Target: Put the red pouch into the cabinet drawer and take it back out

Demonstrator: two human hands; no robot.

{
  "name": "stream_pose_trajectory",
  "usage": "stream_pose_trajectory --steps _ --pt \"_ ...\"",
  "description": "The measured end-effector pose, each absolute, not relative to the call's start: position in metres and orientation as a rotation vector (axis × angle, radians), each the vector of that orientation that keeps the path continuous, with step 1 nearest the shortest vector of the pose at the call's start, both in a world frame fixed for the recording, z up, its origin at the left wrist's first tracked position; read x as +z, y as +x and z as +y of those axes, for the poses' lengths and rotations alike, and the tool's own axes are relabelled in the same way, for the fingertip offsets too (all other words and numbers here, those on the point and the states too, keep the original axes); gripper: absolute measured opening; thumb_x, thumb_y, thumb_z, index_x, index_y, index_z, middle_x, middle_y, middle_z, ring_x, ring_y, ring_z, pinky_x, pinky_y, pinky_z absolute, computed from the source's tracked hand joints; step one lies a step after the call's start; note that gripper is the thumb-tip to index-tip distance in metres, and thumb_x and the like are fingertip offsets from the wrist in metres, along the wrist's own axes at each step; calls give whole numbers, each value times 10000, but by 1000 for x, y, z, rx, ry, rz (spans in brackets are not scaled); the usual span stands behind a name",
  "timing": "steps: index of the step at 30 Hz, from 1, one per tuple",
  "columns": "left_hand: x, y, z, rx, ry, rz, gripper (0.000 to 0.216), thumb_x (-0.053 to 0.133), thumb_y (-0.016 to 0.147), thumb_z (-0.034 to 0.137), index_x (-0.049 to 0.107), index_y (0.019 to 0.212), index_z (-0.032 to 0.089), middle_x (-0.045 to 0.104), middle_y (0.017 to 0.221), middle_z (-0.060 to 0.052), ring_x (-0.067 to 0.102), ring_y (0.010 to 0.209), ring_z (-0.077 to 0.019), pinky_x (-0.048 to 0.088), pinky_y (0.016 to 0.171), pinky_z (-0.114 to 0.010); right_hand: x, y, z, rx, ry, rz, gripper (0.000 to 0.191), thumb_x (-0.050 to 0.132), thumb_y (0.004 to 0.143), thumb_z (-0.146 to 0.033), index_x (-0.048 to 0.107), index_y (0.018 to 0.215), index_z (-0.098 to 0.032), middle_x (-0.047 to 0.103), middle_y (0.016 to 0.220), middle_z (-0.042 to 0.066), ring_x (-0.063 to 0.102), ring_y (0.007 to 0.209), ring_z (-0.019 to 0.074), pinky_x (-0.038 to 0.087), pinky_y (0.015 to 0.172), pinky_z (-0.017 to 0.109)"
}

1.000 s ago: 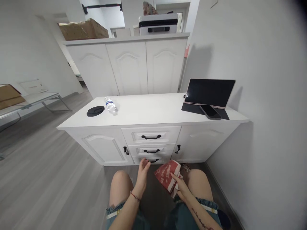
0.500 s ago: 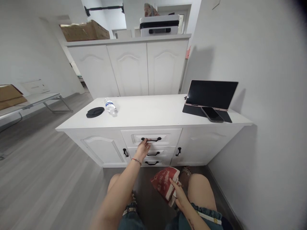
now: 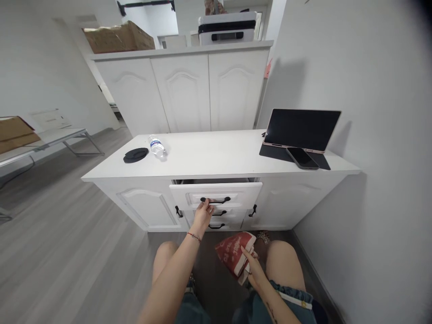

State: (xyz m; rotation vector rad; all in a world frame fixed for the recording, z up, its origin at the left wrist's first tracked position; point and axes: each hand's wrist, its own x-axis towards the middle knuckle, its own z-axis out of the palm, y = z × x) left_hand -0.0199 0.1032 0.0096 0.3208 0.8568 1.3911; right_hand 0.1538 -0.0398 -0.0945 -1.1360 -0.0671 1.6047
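Left hand [image 3: 202,217], 6 o'clock: fingers curled on black handle [image 3: 218,201]. Top drawer [image 3: 182,194], same bearing: flush half a second ago, now ajar, inside seemingly becoming reachable. Red-and-white packet [image 3: 232,253], 5 to 6 o'clock: gripped in right hand [image 3: 254,267], 5 o'clock.

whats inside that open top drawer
Only a narrow, shadowed strip shows inside the top drawer; its front and the white countertop hide the rest, so any contents can't be made out.

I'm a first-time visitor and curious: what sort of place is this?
Probably a room in a home, though I can't be sure: there's a white drawer cabinet, with what looks like a suitcase and a cardboard box on the cabinet behind.
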Motion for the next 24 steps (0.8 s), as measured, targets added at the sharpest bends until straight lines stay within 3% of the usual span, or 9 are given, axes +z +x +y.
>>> stream_pose_trajectory --steps 11,15,19,24 --pt "15 -17 65 1422 247 855 333 850 582 325 601 745 176 678 769 9 565 623 -73 462 785 -278 -23 170 -60 1531 -1058 84 602 831 582 -291 593 1127 -198 761 883 2 712 886 243 595 816 395" --pt "17 -17 48 1405 221 847 347 858 566 322 598 742 173 677 765 7 578 636 -77 472 761 -261 10 183 -66 1533 -1075 79 544 831 570 -295 626 1062 -186 761 863 17 715 861 257 606 778 403" --pt "14 -17 32 1405 179 846 335 860 571 303 598 738 177 681 757 10 582 623 -75 480 748 -253 35 195 -66 1361 -1095 -104 415 839 549 -264 666 921 -206 753 780 -16 718 746 211 614 702 318" --pt "12 -19 15 1397 157 851 326 861 574 314 616 740 178 693 773 -5 631 715 -107 476 751 -247 71 207 -52 1339 -1089 -125 437 855 500 -303 649 876 -216 725 691 -52 713 707 213 613 675 319"
